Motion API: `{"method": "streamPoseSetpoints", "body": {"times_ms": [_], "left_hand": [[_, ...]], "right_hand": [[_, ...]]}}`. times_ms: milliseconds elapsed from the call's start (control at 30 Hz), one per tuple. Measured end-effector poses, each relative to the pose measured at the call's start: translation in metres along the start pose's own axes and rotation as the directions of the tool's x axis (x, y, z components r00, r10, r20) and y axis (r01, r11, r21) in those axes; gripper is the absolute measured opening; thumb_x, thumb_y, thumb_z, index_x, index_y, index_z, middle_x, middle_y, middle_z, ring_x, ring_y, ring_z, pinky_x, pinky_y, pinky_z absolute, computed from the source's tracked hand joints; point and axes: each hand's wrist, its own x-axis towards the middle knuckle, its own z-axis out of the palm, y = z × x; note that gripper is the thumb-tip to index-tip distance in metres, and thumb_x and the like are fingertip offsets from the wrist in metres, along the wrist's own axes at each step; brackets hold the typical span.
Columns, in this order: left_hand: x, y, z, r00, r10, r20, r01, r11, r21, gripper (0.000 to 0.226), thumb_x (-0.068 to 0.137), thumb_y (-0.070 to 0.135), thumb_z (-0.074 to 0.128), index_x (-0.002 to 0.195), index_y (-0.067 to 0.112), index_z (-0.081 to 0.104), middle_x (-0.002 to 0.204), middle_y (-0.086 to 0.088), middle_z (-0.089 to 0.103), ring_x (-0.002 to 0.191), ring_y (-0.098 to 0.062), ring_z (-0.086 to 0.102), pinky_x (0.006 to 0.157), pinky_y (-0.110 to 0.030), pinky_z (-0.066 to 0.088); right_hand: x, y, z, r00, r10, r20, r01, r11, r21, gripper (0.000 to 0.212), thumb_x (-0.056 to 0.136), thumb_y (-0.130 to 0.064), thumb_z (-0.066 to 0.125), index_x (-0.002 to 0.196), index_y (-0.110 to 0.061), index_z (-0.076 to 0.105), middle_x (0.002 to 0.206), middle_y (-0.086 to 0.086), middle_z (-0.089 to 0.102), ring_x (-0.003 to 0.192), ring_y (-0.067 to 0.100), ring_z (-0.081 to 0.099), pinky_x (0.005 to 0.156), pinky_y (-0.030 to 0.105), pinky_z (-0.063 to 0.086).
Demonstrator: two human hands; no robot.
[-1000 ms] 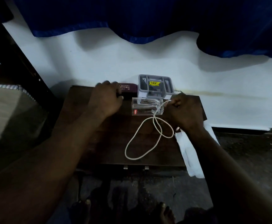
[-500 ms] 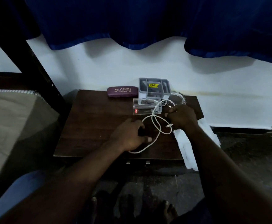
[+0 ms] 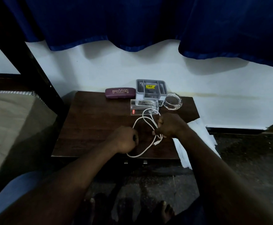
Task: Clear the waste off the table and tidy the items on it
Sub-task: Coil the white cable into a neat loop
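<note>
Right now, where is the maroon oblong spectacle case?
Head view: the maroon oblong spectacle case lies at the dark wooden table's back edge, just left of the grey plastic compartment organiser.

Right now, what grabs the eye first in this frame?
A white cable loops across the middle of the dark wooden table, gripped by the left hand and the right hand. Along the table's back edge sit a maroon Prince Opticals spectacle case, a grey organiser tray and a glass ashtray.

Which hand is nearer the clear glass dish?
Right. The right hand is just in front of the glass dish, gripping the white cable; the left hand lies farther front-left.
</note>
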Motion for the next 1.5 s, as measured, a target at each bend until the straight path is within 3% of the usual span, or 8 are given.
{"method": "streamPoseSetpoints", "body": {"times_ms": [133,300,600,1133,1233,1333,1400,1500], "left_hand": [[0.020,-0.007,-0.019,0.910,-0.220,-0.351,0.108,0.944,-0.313,0.010,0.081,0.015,0.064,0.082,0.024,0.068,0.096,0.000,0.075,0.093,-0.023,0.070,0.086,-0.033,0.055],[0.059,-0.012,-0.017,0.850,-0.463,-0.250,0.148,0.667,-0.731,0.016,0.090,0.022,0.071,0.105,0.019,0.065,0.100,-0.012,0.074,0.082,-0.035,0.074,0.078,-0.048,0.062],[0.090,-0.006,-0.004,0.843,-0.470,-0.260,0.084,0.594,-0.800,0.024,0.090,0.009,0.070,0.068,0.018,0.067,0.071,0.000,0.067,0.069,-0.014,0.059,0.075,-0.032,0.054],[0.092,-0.004,-0.014,0.911,-0.410,-0.042,0.086,0.288,-0.954,0.031,0.094,-0.014,0.057,0.072,0.008,0.058,0.074,-0.008,0.059,0.070,-0.014,0.056,0.077,-0.030,0.054],[0.091,-0.004,-0.013,0.899,-0.437,-0.042,0.074,0.245,-0.967,0.031,0.093,-0.014,0.056,0.072,0.009,0.057,0.074,-0.007,0.059,0.069,-0.014,0.057,0.072,-0.027,0.055],[0.087,-0.004,-0.011,0.898,-0.434,-0.073,0.035,0.237,-0.971,0.024,0.095,-0.005,0.061,0.076,0.010,0.060,0.076,-0.006,0.063,0.071,-0.013,0.060,0.074,-0.027,0.058],[0.085,-0.005,-0.013,0.897,-0.435,-0.073,0.025,0.215,-0.976,0.022,0.095,-0.003,0.063,0.078,0.010,0.061,0.077,-0.006,0.065,0.072,-0.013,0.062,0.074,-0.027,0.059],[0.085,-0.006,-0.015,0.901,-0.430,-0.060,0.031,0.202,-0.979,0.024,0.094,-0.006,0.061,0.078,0.011,0.061,0.078,-0.005,0.066,0.074,-0.012,0.063,0.079,-0.031,0.059]], "right_hand": [[-0.003,-0.002,-0.004,0.999,-0.034,-0.035,0.032,0.999,-0.036,0.036,0.071,-0.030,0.089,0.062,-0.019,0.056,0.075,0.003,0.072,0.082,0.026,0.072,0.077,0.036,0.059],[-0.002,-0.003,-0.003,0.998,-0.070,0.001,0.070,0.997,0.020,0.030,0.070,-0.022,0.090,0.064,-0.016,0.061,0.063,-0.001,0.070,0.070,0.022,0.073,0.071,0.035,0.059],[-0.010,-0.015,-0.008,0.964,-0.184,0.190,0.097,0.914,0.393,0.034,0.076,0.000,0.085,0.069,-0.014,0.055,0.056,0.006,0.061,0.051,0.021,0.059,0.051,0.027,0.048],[-0.041,-0.026,-0.031,0.693,-0.570,0.442,0.018,0.626,0.779,0.032,0.078,0.005,0.073,0.067,-0.021,0.057,0.064,0.006,0.061,0.046,0.011,0.050,0.047,0.021,0.037],[-0.029,-0.018,-0.017,0.805,-0.413,0.426,0.001,0.719,0.696,0.028,0.085,0.000,0.075,0.073,-0.017,0.056,0.066,0.010,0.066,0.045,0.012,0.046,0.045,0.021,0.032],[-0.009,-0.006,0.001,0.965,-0.126,0.228,0.053,0.953,0.300,0.016,0.089,-0.019,0.078,0.080,-0.010,0.069,0.072,0.013,0.074,0.048,0.008,0.053,0.050,0.024,0.041],[0.002,0.001,0.014,0.997,-0.039,0.064,0.035,0.997,0.069,0.029,0.088,-0.039,0.078,0.089,-0.011,0.074,0.089,0.011,0.078,0.071,0.014,0.067,0.070,0.030,0.052],[0.005,0.000,0.032,0.995,0.041,-0.096,-0.031,0.994,0.100,0.045,0.081,-0.058,0.075,0.113,-0.027,0.070,0.109,0.004,0.076,0.105,0.028,0.071,0.084,0.033,0.052]]}}
